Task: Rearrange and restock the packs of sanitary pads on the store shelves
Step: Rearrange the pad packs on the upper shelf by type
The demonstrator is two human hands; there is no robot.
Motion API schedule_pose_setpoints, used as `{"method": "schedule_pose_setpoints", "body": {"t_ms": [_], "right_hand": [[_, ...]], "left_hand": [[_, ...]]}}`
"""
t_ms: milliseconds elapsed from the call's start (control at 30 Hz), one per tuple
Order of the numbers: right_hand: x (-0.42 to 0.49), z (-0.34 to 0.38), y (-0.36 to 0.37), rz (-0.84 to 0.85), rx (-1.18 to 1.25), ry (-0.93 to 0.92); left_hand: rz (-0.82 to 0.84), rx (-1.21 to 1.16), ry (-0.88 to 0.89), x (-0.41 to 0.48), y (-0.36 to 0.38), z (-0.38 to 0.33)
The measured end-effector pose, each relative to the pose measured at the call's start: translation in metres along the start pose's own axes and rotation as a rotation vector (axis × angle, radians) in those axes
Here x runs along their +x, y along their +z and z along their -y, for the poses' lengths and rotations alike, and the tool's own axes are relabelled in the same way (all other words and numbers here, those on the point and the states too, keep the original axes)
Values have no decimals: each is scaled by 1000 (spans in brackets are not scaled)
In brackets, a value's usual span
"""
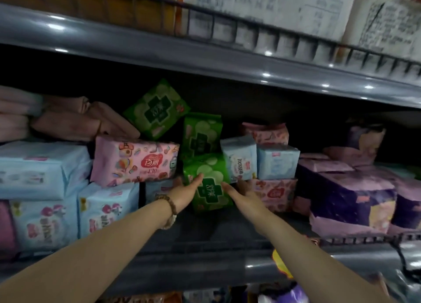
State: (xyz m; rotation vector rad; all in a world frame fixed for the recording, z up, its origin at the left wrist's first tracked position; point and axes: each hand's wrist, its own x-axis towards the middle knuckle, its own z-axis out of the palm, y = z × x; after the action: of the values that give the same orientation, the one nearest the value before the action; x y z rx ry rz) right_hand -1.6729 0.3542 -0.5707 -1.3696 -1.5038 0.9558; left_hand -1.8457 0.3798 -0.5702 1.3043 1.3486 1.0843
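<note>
Front green pack (208,185) sits at frame centre, on the shelf (227,232) near its front edge, tilted a bit. It's wedged between a pink pack (134,160) on the left and light blue packs (238,162) on the right.

My left hand (185,193) lies flat on its left side with the fingers straight, pressing, not wrapped. My right hand (242,192) touches the right side, thumb on the front face. The other fingers are hidden beside the pack, so I can't tell if they curl.

Handling, my read: light, soft film wrapper over squashy padding. It will dent, not break. The film looks glossy, so it's likely slippery under flat palms. Best hold is both long side edges squeezed together, or one hand pinching across the narrow width. The end seams look flimsy, so I'd skip them.

A second green pack (201,135) stands right behind and touches the top of the front one. A third green pack (157,109) leans askew up-left of that. Both may tip if the front one shifts.

Purple packs (348,197) are stacked at the right of the frame. A bead bracelet (167,201) is on the left wrist.
</note>
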Motion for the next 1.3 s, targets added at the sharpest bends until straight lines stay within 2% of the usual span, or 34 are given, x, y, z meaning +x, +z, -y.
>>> {"method": "schedule_pose_setpoints", "body": {"t_ms": [100,200,300,367,433,500,600,667,733,833,933,1000,1100,1200,1300], "right_hand": [[16,-8,14,-8,80,17],[12,-9,27,-59,155,-43],[4,-6,25,-102,221,-105],[-3,1,17,-123,291,-118],[-14,13,8,-106,324,-131],[-25,24,2,-66,301,-157],[-51,44,-5,-28,175,-222],[-68,50,-7,14,173,-219],[-83,50,-10,9,308,-164],[-111,49,-12,45,610,37],[-148,52,-13,160,692,136],[-169,46,-16,142,682,122],[-198,26,-28,82,670,201],[-226,-10,-44,75,655,337],[-253,-57,-43,59,606,492]], "left_hand": [[-25,-28,-4,7,10,-2],[-38,68,64,-4,14,-2],[-40,298,230,-27,4,-2],[-40,358,393,-42,-3,-5],[3,248,527,-59,-6,-15],[15,88,559,-75,-7,-26],[-19,-142,392,-95,-8,-35],[-47,-224,287,-108,-10,-36],[-70,-314,235,-122,-11,-37],[-63,-516,180,-143,-3,-36],[13,-537,102,-160,11,-29],[88,-547,71,-172,16,-21],[159,-684,12,-187,14,-6],[192,-573,-44,-206,8,27],[373,-371,-171,-235,13,80]]}}
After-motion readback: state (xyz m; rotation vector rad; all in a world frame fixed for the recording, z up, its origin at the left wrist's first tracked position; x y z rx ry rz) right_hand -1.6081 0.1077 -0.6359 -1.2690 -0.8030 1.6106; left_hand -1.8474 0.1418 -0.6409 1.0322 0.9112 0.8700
